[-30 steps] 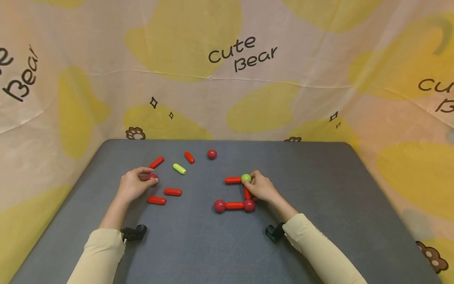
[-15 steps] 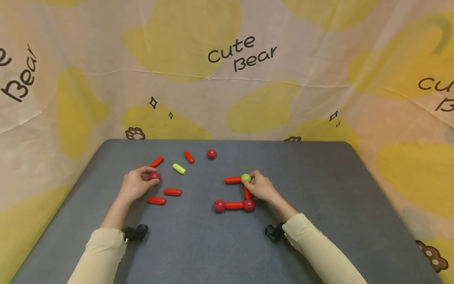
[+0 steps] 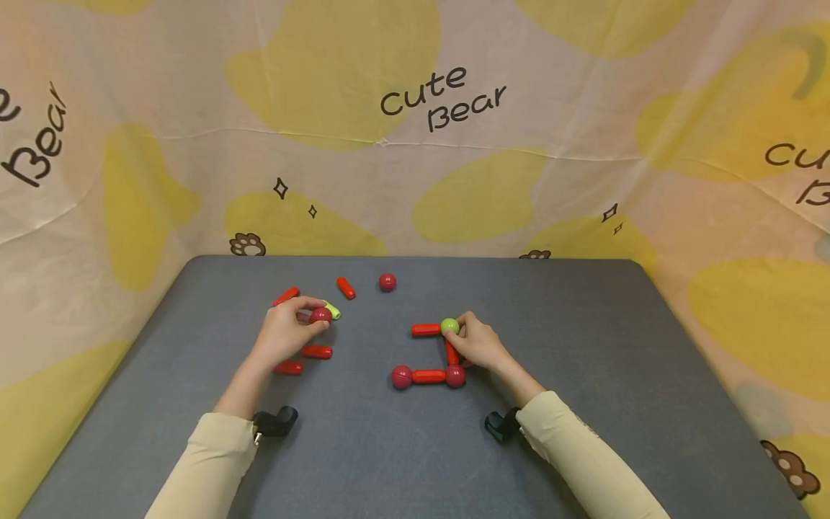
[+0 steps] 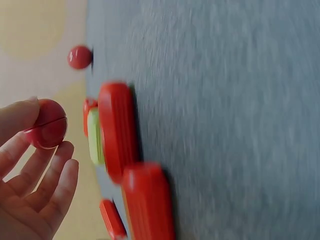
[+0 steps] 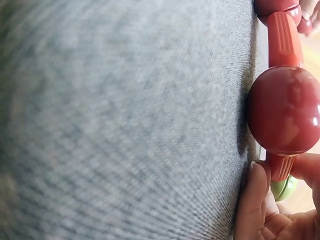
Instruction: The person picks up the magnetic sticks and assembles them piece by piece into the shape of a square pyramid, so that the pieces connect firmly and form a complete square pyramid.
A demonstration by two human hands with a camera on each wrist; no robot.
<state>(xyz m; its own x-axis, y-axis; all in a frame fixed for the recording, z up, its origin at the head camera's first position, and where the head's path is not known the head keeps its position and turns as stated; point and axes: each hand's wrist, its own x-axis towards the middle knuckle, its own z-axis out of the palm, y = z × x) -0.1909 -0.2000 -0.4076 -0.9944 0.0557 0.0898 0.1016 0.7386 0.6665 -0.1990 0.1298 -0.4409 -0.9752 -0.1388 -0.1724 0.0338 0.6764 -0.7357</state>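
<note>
Thumb and fingertips of my left hand (image 3: 285,335) pinch a red ball (image 3: 320,316), which has a seam round it in the left wrist view. In the head view it overlaps a lime-green rod (image 3: 333,311). My right hand (image 3: 481,342) grips the side red rod (image 3: 452,353) of a joined shape, its thumb by the green ball (image 3: 450,326). From that ball another red rod (image 3: 426,329) points left. The side rod ends at a red corner ball (image 3: 456,375); a front red rod (image 3: 429,376) links it to a further red ball (image 3: 402,377). The shape's left side is open.
Loose red rods lie on the grey table (image 3: 363,447): one (image 3: 346,287) at the back, one (image 3: 286,295) behind my left hand, two (image 3: 317,352) partly covered by it. A loose red ball (image 3: 387,282) sits near the back edge. Printed cloth (image 3: 415,180) hangs behind.
My left hand has carried the red ball rightward from the left-hand rods to the lime-green rod. My right hand and the joined shape have stayed in place.
</note>
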